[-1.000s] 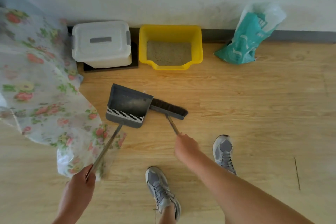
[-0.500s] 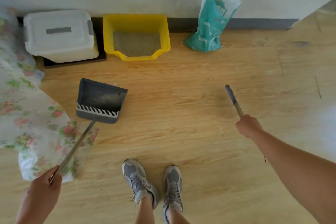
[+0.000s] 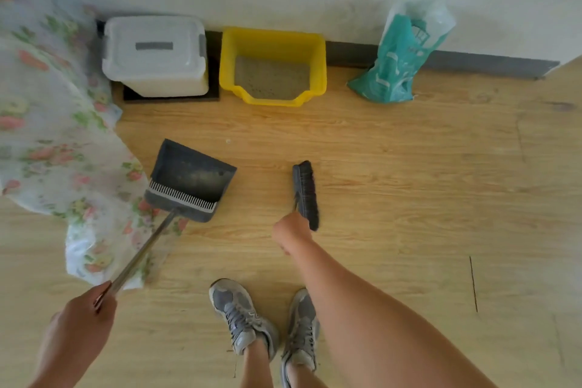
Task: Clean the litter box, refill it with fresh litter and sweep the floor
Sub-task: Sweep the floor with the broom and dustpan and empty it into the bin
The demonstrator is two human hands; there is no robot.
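I judge we are on the last step, sweeping. My left hand (image 3: 85,315) is curled round the long handle of the dustpan (image 3: 192,178), which sits mouth-down on the floor (image 3: 409,198) just beside a floral cloth (image 3: 47,135). My right hand (image 3: 291,230) is closed round the brush (image 3: 305,195) handle, with the bristle head on the boards a little to the right of the pan. A pale speck (image 3: 228,141) lies beyond the pan. Next I would draw the brush leftward toward the pan's lip, keeping that lip flat so grit does not slip under.

The litter box (image 3: 272,38) stands against the wall and holds an even grey layer of litter (image 3: 271,79). The pan shows a dusting of grit. The white bin (image 3: 154,53) is lidded and the teal bag (image 3: 400,53) crumpled; I cannot tell what either holds.
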